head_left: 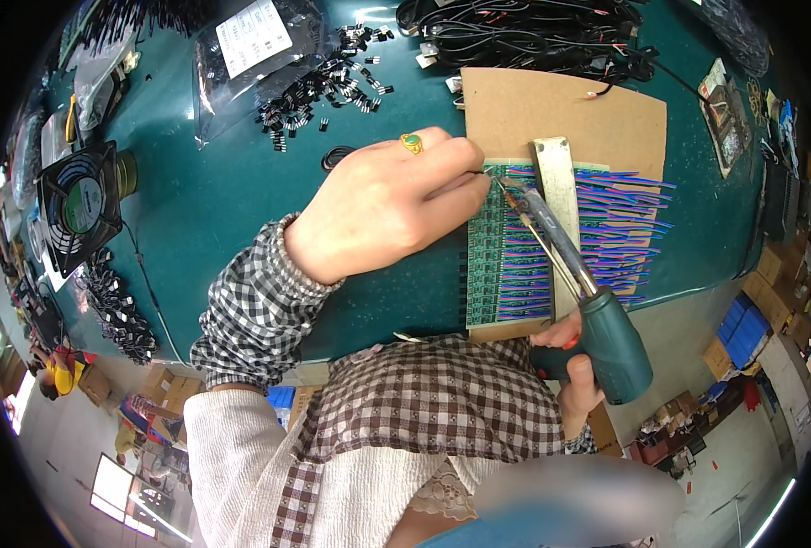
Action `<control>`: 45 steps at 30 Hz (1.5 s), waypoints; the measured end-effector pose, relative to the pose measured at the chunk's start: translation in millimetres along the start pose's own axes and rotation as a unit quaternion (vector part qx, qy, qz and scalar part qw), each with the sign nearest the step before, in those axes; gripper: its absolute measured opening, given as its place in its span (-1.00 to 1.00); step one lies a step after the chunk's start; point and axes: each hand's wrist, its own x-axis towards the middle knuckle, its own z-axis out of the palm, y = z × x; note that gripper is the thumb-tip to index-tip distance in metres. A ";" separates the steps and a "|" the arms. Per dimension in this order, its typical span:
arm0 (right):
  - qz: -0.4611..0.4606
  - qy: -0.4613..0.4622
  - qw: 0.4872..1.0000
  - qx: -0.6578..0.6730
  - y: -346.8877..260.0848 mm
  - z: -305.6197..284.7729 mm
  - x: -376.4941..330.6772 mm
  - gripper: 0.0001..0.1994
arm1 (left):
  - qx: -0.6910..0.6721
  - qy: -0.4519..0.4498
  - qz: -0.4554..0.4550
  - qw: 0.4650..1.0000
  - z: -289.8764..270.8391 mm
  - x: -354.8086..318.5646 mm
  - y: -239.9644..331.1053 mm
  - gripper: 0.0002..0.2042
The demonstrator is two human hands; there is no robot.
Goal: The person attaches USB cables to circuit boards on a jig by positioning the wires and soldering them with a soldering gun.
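Note:
My left hand, wearing a ring with a green stone, pinches at the upper left edge of a panel of small green circuit boards. Whatever lies between its fingertips is hidden. The green-handled soldering gun is in my right hand, its tip angled up and left, close to my left fingertips. Rows of blue and pink wires run from the boards toward the right. Across them lies a pale flat bar. Under the panel is a brown cardboard sheet.
Small black three-legged components are scattered beside a clear plastic bag. Bundled black cables lie at the back. A black fan stands at the left, near a heap of black leads. A worn soldering-tip tray is at the right.

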 end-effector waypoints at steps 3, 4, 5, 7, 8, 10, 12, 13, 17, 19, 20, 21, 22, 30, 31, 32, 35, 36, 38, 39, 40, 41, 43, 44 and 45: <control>0.001 0.002 1.000 0.003 0.3 0.2 -0.6 -0.38 | 0.003 0.001 0.002 1.000 0.5 -0.2 0.1 -0.77; 0.005 0.005 1.000 0.003 0.4 0.2 -0.8 -0.38 | 0.007 -0.001 0.002 1.000 0.7 -0.2 0.2 -0.77; 0.002 0.003 1.000 0.003 0.4 0.0 -0.8 -0.38 | 0.005 0.001 0.002 1.000 0.7 -0.4 0.3 -0.77; 0.003 0.002 1.000 0.003 0.6 -0.3 -0.8 -0.39 | 0.009 -0.002 0.000 1.000 0.5 -0.6 0.8 -0.77; 0.004 -0.001 1.000 0.003 0.9 -0.4 -0.8 -0.39 | 0.004 0.000 0.000 1.000 0.4 -0.6 0.9 -0.76; 0.011 -0.003 1.000 0.001 1.7 -0.7 -0.6 -0.39 | 0.007 0.000 0.000 1.000 0.3 -0.5 1.0 -0.76; 0.003 -0.004 1.000 0.000 2.7 -0.9 -0.5 -0.39 | 0.007 0.003 0.002 1.000 0.7 -0.3 0.9 -0.76; 0.005 -0.005 1.000 -0.003 3.2 -1.1 -0.5 -0.38 | 0.011 0.001 0.003 1.000 0.9 -0.2 0.9 -0.75; -0.006 -0.018 1.000 0.001 4.4 -2.1 -0.5 -0.38 | 0.009 0.001 0.001 1.000 1.1 -0.9 0.8 -0.76; -0.007 -0.006 1.000 0.001 4.7 -1.2 -1.5 -0.38 | 0.012 -0.001 0.001 1.000 1.2 -0.9 0.7 -0.76; -0.021 0.001 1.000 0.009 4.2 -1.3 -1.7 -0.38 | 0.008 0.002 0.001 1.000 1.4 -0.7 0.6 -0.75; -0.028 0.008 0.999 0.015 3.4 -1.8 -1.8 -0.39 | 0.010 0.003 0.003 1.000 1.6 -0.4 0.7 -0.75; -0.029 0.015 0.999 0.022 2.9 -2.0 -1.6 -0.39 | 0.012 0.004 0.004 1.000 1.5 -0.3 0.8 -0.75; -0.064 0.022 0.997 0.023 10.6 -7.7 -3.5 -0.42 | 0.012 0.004 0.006 1.000 3.6 -2.8 -0.9 -0.73; -0.043 0.024 0.998 0.028 13.1 -10.8 -4.5 -0.42 | 0.019 0.003 0.010 1.000 3.4 -2.1 -0.9 -0.73; -0.056 -0.002 0.996 0.063 15.5 -15.2 -5.0 -0.41 | 0.009 -0.016 -0.008 1.000 0.7 -1.5 0.9 -0.72; -0.080 -0.038 0.983 0.160 22.0 -33.7 -0.1 -0.37 | -0.002 -0.001 -0.019 1.000 -13.3 7.6 10.8 -0.72; -0.110 -0.033 0.973 0.199 24.7 -37.9 3.0 -0.37 | -0.017 0.028 -0.015 0.999 -20.7 13.6 16.8 -0.71; -0.158 -0.011 0.951 0.267 26.2 -46.9 8.5 -0.37 | -0.073 0.100 0.008 0.992 -33.0 33.7 26.6 -0.67; -0.174 0.004 0.939 0.295 25.3 -51.6 11.1 -0.38 | -0.094 0.137 -0.007 0.986 -29.0 51.3 28.0 -0.69; -0.190 0.016 0.923 0.334 24.7 -54.6 14.3 -0.38 | -0.109 0.182 -0.014 0.977 -20.6 72.6 24.5 -0.71; -0.187 0.044 0.922 0.336 21.4 -59.0 16.7 -0.38 | -0.085 0.188 -0.013 0.978 -12.3 95.3 19.7 -0.73; -0.213 0.031 0.914 0.343 17.2 -63.3 20.2 -0.40 | -0.073 0.217 0.007 0.973 8.5 140.4 9.1 -0.75; -0.220 0.031 0.907 0.357 15.1 -66.2 22.8 -0.41 | -0.124 0.161 0.004 0.979 11.7 158.7 1.7 -0.79; -0.238 0.016 0.907 0.346 13.7 -68.8 24.0 -0.41 | -0.188 0.211 0.026 0.959 13.8 165.7 0.5 -0.83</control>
